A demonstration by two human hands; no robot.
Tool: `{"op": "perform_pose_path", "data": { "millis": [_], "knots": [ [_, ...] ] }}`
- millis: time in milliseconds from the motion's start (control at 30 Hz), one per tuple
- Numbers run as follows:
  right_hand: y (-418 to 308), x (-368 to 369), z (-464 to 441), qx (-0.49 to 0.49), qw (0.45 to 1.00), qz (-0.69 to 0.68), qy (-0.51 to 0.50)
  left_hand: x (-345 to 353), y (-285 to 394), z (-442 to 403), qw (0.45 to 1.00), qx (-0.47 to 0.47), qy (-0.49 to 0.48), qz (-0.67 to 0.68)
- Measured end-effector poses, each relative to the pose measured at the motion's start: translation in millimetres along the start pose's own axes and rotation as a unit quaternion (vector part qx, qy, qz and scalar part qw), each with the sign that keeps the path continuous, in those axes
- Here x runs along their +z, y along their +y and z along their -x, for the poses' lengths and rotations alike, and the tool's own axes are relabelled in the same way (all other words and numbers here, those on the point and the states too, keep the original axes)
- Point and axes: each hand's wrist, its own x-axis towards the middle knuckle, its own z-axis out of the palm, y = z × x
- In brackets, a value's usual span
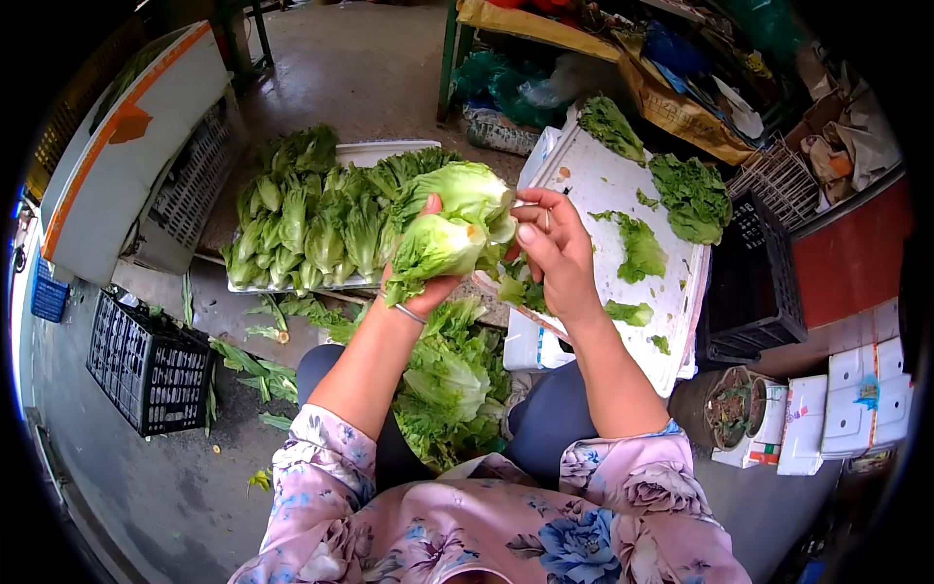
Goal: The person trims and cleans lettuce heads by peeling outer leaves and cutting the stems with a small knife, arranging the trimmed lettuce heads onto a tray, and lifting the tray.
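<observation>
A head of green lettuce (449, 243) lies across my left hand (428, 292), whose fingers wrap round it from below and behind. Its pale stem end points right, toward my right hand (556, 243). Thumb and fingers of that hand, one wearing a ring, are closed at the edge of a leaf by the stem end. Below, between my knees, is a heap of loose lettuce leaves (448, 380). Several lettuce heads (321, 224) are stacked in rows on a white tray (375, 151) beyond my left hand.
On the right, a white foam board (584, 180) carries loose leaves and a leafy lettuce (691, 198). Black crates stand at left (151, 365) and right (754, 282). A bucket (720, 409) and white boxes (861, 399) sit at lower right. Leaf scraps (258, 370) litter the floor.
</observation>
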Motion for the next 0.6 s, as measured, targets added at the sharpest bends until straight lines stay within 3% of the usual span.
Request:
{"op": "perform_pose_path", "data": {
  "millis": [67, 133, 167, 267, 333, 367, 400, 467, 500, 533, 600],
  "knots": [
    [6, -7, -5, 0.007, 1.000, 0.026, 0.015, 4, -5, -1, 0.999, -0.011, 0.020, -0.024],
    [11, -9, -5, -0.046, 0.986, 0.158, 0.017, 4, -12, 2, 0.997, -0.041, 0.015, -0.058],
    [10, -9, -3, -0.020, 0.990, 0.131, 0.038, 7, -14, 3, 0.996, -0.030, 0.010, -0.078],
    [10, -23, -11, -0.108, 0.946, 0.296, 0.081, -1, -7, 0, 0.989, -0.055, -0.009, -0.134],
    [6, -36, -13, -0.167, 0.925, 0.289, 0.181, -8, -8, -2, 0.985, -0.036, 0.127, -0.113],
    [2, -47, -14, -0.190, 0.897, 0.335, 0.219, -2, -12, 1, 0.991, -0.025, 0.097, -0.094],
    [-2, -56, -13, -0.208, 0.866, 0.378, 0.252, 3, -14, 5, 0.986, -0.020, 0.138, -0.087],
    [-1, -63, -2, -0.115, 0.912, 0.342, 0.195, -15, -8, 13, 0.991, -0.031, 0.107, -0.075],
    [6, -66, -3, -0.060, 0.934, 0.307, 0.172, -11, -7, 14, 0.984, -0.004, 0.166, -0.066],
    [11, -69, -3, -0.003, 0.952, 0.269, 0.147, -18, 0, 17, 0.992, -0.028, 0.094, -0.078],
    [12, -76, -4, -0.019, 0.933, 0.322, 0.158, -11, 2, 15, 0.988, -0.009, 0.144, -0.050]
  ]
}}
